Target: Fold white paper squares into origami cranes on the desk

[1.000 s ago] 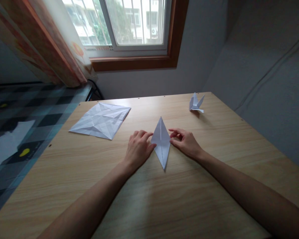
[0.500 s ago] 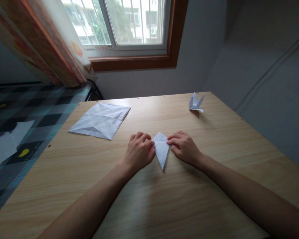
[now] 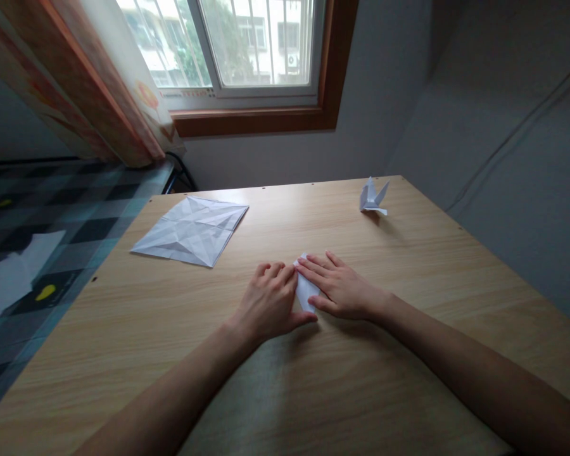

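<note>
A small folded white paper (image 3: 305, 290) lies on the wooden table (image 3: 408, 297), mostly covered by both hands. My left hand (image 3: 270, 304) rests on its left side, fingers together and lying flat, thumb along its near edge. My right hand (image 3: 338, 288) lies flat over its right side with fingers stretched out toward the left. Only a narrow strip of the paper shows between the two hands.
A creased, unfolded white sheet (image 3: 192, 229) lies at the table's far left. A finished paper crane (image 3: 373, 197) stands at the far right. A checked bed cover (image 3: 38, 240) lies left of the table; wall and window are behind.
The tall diamond of paper was folded down to half its height. Both hands then moved inward and flattened over it, hiding most of it.
</note>
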